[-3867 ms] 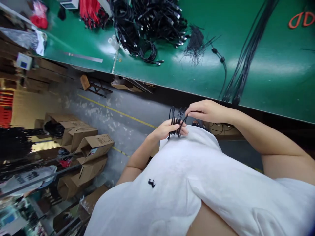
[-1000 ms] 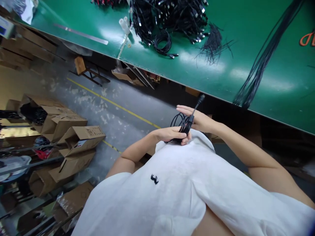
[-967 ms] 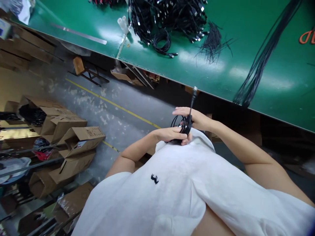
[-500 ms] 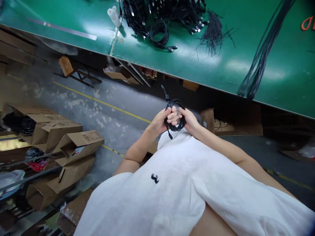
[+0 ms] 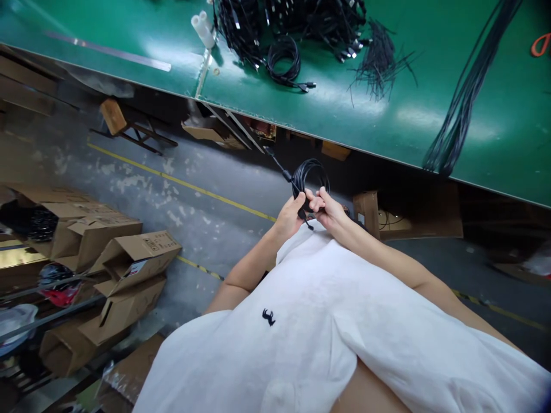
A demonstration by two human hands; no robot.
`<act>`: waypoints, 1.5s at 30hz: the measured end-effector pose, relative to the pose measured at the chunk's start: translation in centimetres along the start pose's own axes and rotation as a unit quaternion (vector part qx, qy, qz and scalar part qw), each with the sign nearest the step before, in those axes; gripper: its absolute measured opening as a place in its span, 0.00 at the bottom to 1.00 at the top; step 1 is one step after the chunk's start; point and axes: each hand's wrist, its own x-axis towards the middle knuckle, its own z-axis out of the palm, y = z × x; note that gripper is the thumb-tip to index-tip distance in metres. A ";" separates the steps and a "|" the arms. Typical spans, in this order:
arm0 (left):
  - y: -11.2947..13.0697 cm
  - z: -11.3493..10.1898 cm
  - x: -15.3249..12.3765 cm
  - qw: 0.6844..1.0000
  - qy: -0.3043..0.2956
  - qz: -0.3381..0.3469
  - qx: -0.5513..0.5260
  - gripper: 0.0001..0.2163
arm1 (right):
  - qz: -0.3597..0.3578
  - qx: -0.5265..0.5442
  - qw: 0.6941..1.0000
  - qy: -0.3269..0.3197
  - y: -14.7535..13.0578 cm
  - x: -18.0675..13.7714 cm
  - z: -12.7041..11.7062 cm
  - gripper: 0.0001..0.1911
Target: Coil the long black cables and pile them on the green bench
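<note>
A coiled black cable (image 5: 310, 167) is held up in front of my white shirt, off the table. My left hand (image 5: 293, 213) grips the coil's lower left side, thumb laid over the strands. At the lower right, the fingers of my right hand (image 5: 329, 207) are closed on the same coil, their tips close to the left fingers. One cable end with a thick dark bead (image 5: 287, 175) sticks out to the upper left. The other end, a small plug (image 5: 310, 227), hangs below my hands. The fingers hide the bottom of the coil.
Across the top runs a green table (image 5: 327, 115) bearing a heap of black cables (image 5: 301, 23), one separate coil (image 5: 284, 60), thin black ties (image 5: 379, 60), a long wire bundle (image 5: 469, 97) and white rolls (image 5: 202, 30). Cardboard boxes (image 5: 138, 252) stand lower left; another box (image 5: 365, 212) sits under the table.
The coil has tipped upward, and both hands have shifted to its lower part, closer together. The beaded end now points further left.
</note>
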 end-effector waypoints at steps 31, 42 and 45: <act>3.6 3.7 4.4 0.979 -0.109 -0.162 0.055 0.21 | -0.542 -0.724 0.170 -0.390 -17.2 2.1 1.1 0.18; 4.2 6.4 4.3 0.969 -0.084 -0.184 0.143 0.18 | -0.490 -0.700 0.155 -0.496 -20.9 2.1 0.4 0.19; 3.8 6.8 4.0 0.951 -0.069 -0.184 0.241 0.18 | -0.448 -0.695 0.161 -0.540 -20.6 2.1 0.0 0.19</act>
